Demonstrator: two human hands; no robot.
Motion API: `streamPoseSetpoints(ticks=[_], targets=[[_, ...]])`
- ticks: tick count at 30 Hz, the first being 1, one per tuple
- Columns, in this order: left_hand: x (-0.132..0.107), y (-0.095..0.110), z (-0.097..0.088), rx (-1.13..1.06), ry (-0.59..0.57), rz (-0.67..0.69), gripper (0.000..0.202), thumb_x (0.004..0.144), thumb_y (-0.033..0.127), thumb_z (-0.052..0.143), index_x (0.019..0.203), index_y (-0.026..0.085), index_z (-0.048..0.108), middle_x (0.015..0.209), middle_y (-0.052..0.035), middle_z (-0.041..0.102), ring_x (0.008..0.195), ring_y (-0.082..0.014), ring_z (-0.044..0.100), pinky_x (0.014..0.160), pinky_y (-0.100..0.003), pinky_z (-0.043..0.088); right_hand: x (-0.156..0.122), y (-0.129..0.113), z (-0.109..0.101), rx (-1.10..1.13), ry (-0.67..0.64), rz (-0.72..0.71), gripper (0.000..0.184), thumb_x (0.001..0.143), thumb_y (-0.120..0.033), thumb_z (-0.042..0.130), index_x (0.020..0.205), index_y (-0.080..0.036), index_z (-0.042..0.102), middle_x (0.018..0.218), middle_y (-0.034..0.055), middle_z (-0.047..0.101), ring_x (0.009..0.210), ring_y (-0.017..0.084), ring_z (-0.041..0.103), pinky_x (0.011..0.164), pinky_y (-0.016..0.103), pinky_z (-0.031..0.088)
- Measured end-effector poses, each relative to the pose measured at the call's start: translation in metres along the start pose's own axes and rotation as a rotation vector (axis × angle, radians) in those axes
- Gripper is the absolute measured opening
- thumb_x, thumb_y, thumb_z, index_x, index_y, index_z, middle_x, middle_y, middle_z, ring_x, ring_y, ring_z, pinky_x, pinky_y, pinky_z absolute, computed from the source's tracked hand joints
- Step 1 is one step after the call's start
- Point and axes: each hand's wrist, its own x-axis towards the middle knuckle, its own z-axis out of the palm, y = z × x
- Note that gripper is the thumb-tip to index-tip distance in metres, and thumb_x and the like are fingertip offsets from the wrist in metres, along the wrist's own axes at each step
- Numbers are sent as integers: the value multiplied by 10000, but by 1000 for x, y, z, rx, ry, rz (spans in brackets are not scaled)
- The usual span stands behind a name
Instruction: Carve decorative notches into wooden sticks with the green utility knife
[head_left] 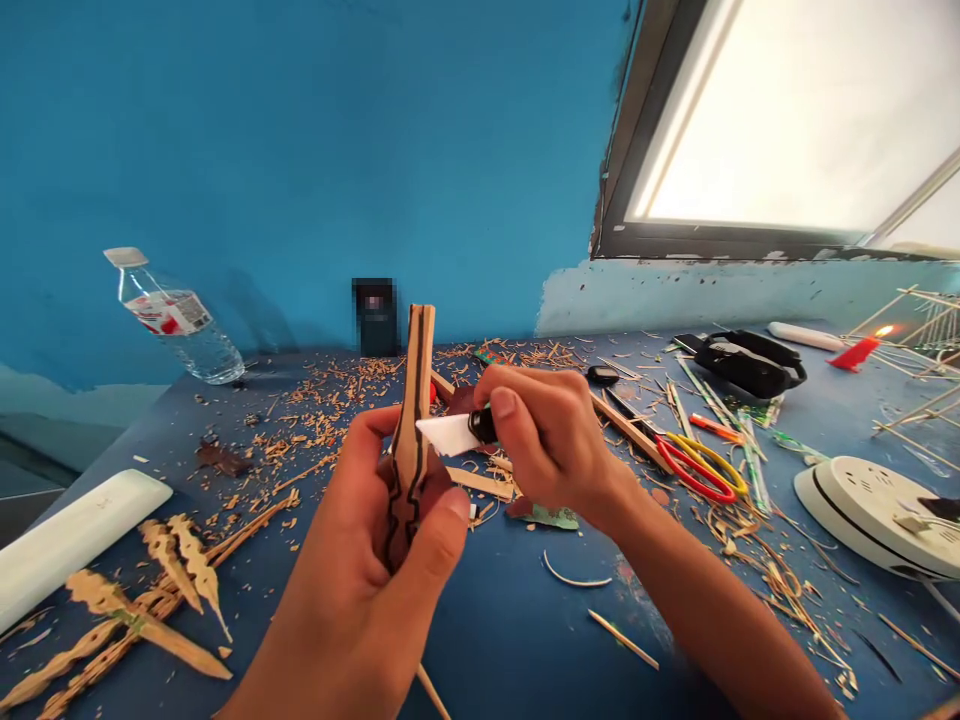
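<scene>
My left hand grips a piece of wood that stands nearly upright, with dark wavy lines drawn along it. Its lower end is partly hidden by my fingers and thumb. In my right hand is a utility knife, its wide pale blade pointing left. The blade's tip is at the wood's right edge; whether it cuts in, I cannot tell. Most of the knife's handle is hidden in my closed fingers. Wood shavings lie around on the blue table.
Carved wooden pieces and a white case lie at left, near a tilted water bottle. To the right are scissors, a black strap-like object, a white power strip, a lit red candle and a stick frame.
</scene>
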Motion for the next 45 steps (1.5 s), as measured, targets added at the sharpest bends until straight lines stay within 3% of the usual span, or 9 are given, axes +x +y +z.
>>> streamPoseSetpoints(ticks=[5,16,22,30,33,36,39,42,45], targets=[[-4,0,3,-39,35,20,467,897,549,701,1239,317,482,575,101,416,445,-94,326,384,-201,324,-2,-7,10,-38,-47,-3,308,1033,-288,382,778,-205,534,688,-18,584,564,98,439,579,293,327],[-2,-1,8,-10,87,26,401,922,546,665,1235,327,543,551,100,364,436,-104,296,362,-215,268,-7,-7,23,-126,36,-51,296,1012,-277,380,760,-212,522,656,-30,558,529,105,359,563,303,293],[17,-11,13,-16,184,67,276,930,522,664,1062,296,575,696,56,502,520,-106,421,428,-212,339,-2,-11,27,-423,102,115,295,959,-248,393,762,-200,607,716,17,694,550,124,510,556,317,243],[38,-22,17,-100,139,5,313,972,553,595,942,270,465,605,101,379,445,-56,311,387,-152,241,1,0,42,-483,47,259,296,948,-315,417,760,-215,623,665,20,661,510,129,404,559,325,147],[33,-32,28,-140,81,-53,309,974,564,573,1011,275,469,574,112,380,402,-60,298,348,-150,222,13,22,34,-468,100,347,297,941,-322,444,699,-218,581,618,25,607,508,136,363,569,330,152],[22,-39,39,-167,-111,-168,345,965,593,568,1018,263,483,566,113,401,409,-62,292,345,-148,272,31,63,7,-449,276,517,403,991,-266,334,612,-234,469,568,37,519,523,150,353,581,338,179],[20,-34,36,-219,-102,-162,358,948,620,579,1002,287,459,582,128,345,401,-56,267,338,-138,238,41,92,-19,-332,347,557,427,1004,-243,281,593,-252,398,561,16,464,558,157,386,582,330,231],[25,-21,23,-270,-55,-74,313,970,567,560,928,270,471,651,92,442,473,-72,425,419,-166,398,36,87,-24,-144,258,476,427,1014,-304,280,602,-254,380,533,-25,377,531,143,374,548,311,257],[28,-9,12,-268,-54,36,226,990,428,573,877,233,564,759,34,574,692,-95,585,647,-180,518,22,53,-14,8,146,355,412,1025,-361,295,637,-246,373,575,-40,362,544,129,374,544,295,279]])
